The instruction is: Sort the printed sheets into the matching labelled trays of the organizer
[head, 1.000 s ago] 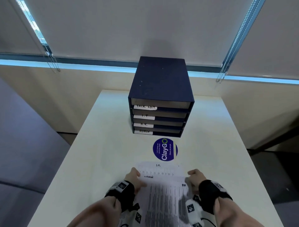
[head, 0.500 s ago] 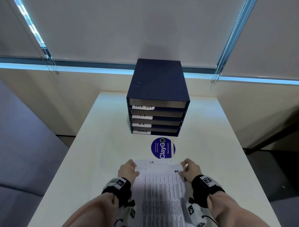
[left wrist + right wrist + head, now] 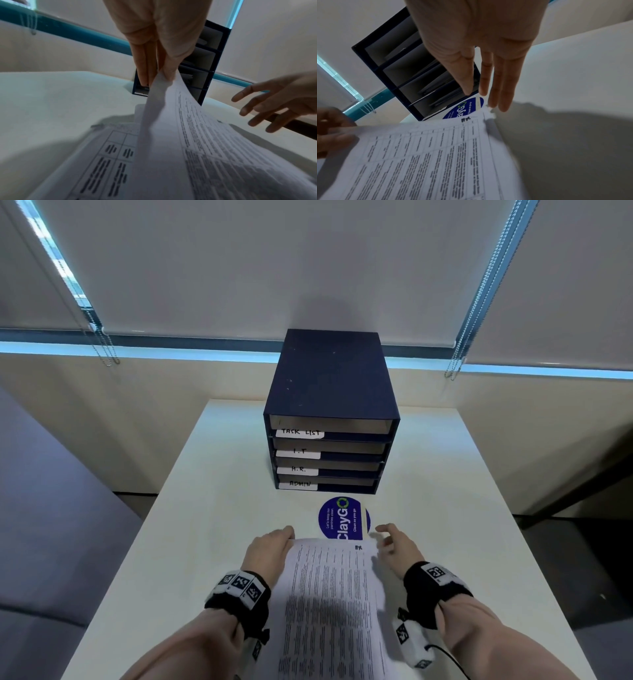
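Our left hand (image 3: 269, 553) now pinches the top sheet (image 3: 330, 604), marked H.R., lifted off the pile on the table (image 3: 191, 525), while our right hand (image 3: 394, 546) has let go, fingers spread, leaving the sheet bound for the organizer's (image 3: 330, 412) H.R. tray (image 3: 329, 470).
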The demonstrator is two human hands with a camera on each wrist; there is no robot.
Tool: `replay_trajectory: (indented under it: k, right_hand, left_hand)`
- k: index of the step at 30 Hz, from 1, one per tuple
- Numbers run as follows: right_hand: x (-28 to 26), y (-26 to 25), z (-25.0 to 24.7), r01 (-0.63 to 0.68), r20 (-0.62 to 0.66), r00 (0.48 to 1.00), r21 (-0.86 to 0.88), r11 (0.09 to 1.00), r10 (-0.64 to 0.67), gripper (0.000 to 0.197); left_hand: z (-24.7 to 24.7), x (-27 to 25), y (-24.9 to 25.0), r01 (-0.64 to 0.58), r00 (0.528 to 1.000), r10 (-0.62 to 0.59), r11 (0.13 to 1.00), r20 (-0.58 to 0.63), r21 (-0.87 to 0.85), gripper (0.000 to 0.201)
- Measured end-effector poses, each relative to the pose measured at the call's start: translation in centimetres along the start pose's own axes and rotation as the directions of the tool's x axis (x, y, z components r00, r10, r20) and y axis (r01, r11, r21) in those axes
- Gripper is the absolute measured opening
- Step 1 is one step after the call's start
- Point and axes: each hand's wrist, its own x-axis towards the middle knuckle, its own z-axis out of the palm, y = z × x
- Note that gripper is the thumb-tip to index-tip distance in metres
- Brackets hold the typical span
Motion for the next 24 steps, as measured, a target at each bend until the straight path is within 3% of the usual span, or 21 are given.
replay_trajectory:
  k: [3,8,10,13,17,20,22,23,24]
  right_hand:
    - [-0.3,0.0,0.3,-0.049,0.030,0.999,0.165,0.985,0.044,0.058]
    - [0.5,0.3,0.9,-0.149,0.086,0.988,0.387,0.910,0.125,0.067]
    - [0.7,0.3,1.2,-0.160,0.089,0.987,0.421,0.893,0.135,0.070]
    - [0.5,-0.2,0.9,-0.145,0.094,0.989,0.527,0.838,0.112,0.078]
    - [0.1,-0.3,0.3,-0.160,0.192,0.980,0.640,0.751,0.045,0.085]
    - [-0.2,-0.1,0.3,-0.207,0.274,0.962,0.712,0.671,0.006,0.092]
    - [-0.7,-0.4,0.3,-0.215,0.289,0.957,0.745,0.632,-0.015,0.048]
    - [-1.1,-0.3,0.2,-0.215,0.301,0.953,0.762,0.611,-0.039,0.033]
    - [-1.5,-0.2,0.0,-0.209,0.289,0.957,0.770,0.603,-0.038,0.033]
  left_hand:
    - [-0.5,0.4,0.4,-0.126,0.979,0.103,0.984,-0.174,-0.127,0.020]
    - [-2.7,1.2,1.6,-0.223,0.921,0.142,0.956,-0.364,-0.191,0.014]
    - [-3.7,1.5,2.4,-0.240,0.918,0.150,0.947,-0.366,-0.213,0.013]
    - [-5.4,2.2,3.6,-0.120,0.963,0.006,0.905,-0.271,-0.408,0.014]
    - [-7.8,3.9,4.2,-0.011,0.953,-0.199,0.729,-0.227,-0.685,0.011]
    - [-8.7,6.0,3.4,0.110,0.916,-0.390,0.468,-0.093,-0.877,0.012]
    - [-8.6,7.4,2.4,0.151,0.888,-0.459,0.326,-0.017,-0.933,0.015]
    - [-8.5,7.9,1.9,0.166,0.879,-0.476,0.297,0.005,-0.940,0.016]
    - [-8.4,8.4,1.5,0.178,0.875,-0.483,0.291,0.016,-0.940,0.017]
